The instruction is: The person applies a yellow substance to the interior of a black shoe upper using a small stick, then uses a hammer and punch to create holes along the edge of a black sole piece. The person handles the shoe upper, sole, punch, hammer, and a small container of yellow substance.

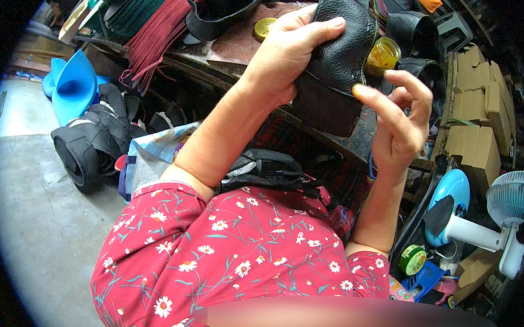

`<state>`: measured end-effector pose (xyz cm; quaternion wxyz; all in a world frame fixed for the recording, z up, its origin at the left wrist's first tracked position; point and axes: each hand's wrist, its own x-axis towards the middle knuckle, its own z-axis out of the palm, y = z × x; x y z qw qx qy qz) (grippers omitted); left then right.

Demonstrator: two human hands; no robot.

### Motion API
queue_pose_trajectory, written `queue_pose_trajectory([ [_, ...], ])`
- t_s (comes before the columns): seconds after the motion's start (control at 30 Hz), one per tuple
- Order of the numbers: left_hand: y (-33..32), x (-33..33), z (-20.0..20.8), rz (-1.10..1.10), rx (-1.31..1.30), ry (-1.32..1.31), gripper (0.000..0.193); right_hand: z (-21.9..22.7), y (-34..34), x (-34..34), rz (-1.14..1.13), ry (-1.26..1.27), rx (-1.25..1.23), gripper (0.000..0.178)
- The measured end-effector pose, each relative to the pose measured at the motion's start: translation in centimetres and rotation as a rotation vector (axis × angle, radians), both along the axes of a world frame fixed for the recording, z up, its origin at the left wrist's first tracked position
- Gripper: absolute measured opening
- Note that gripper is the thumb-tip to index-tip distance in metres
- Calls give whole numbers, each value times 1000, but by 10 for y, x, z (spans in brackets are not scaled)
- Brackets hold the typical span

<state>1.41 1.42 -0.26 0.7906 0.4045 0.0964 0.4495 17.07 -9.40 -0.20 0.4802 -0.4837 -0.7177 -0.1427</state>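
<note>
My left hand (285, 52) grips a piece of black pebbled leather (339, 55), fingers laid over its upper edge. My right hand (400, 120) is beside the leather's right edge, forefinger stretched out with yellow glue on its tip, touching the leather's edge. An open jar of yellow glue (383, 54) stands on the workbench just behind the leather. Its yellow lid (263, 27) lies to the left of my left hand.
Bundles of dark red and green cords (153, 36) hang off the bench at the left. Black leather pieces (91, 137) and a blue plastic shape (70, 85) lie on the floor at left. Cardboard boxes (481, 110), a small fan (505, 206) and a tape roll (412, 259) are at right.
</note>
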Motion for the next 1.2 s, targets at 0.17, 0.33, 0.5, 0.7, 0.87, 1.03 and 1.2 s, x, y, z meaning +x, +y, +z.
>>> queue_pose_trajectory([
  [0.17, -2, -4, 6, 67, -9, 24, 17, 0, -1, -7, -162, -189, 81, 49],
  [0.33, 6, -16, 12, 103, -12, 19, 18, -1, 8, 15, -148, -288, 55, 41],
  [0.5, 8, -23, 13, 101, -20, -11, 18, -15, 48, 77, -678, -305, -367, 39],
  [0.7, 7, -13, 10, 99, -37, 40, 19, -36, 91, 102, -691, -546, -472, 29],
  [0.87, 10, -9, 9, 82, -83, 21, 18, -19, 82, 101, -745, -510, -438, 31],
  [1.03, 11, -4, 5, 90, 20, 3, 18, -12, 56, 91, -709, -432, -470, 31],
  [1.2, 14, 6, -4, 140, 50, -4, 22, 8, 27, 66, -423, -86, -292, 40],
])
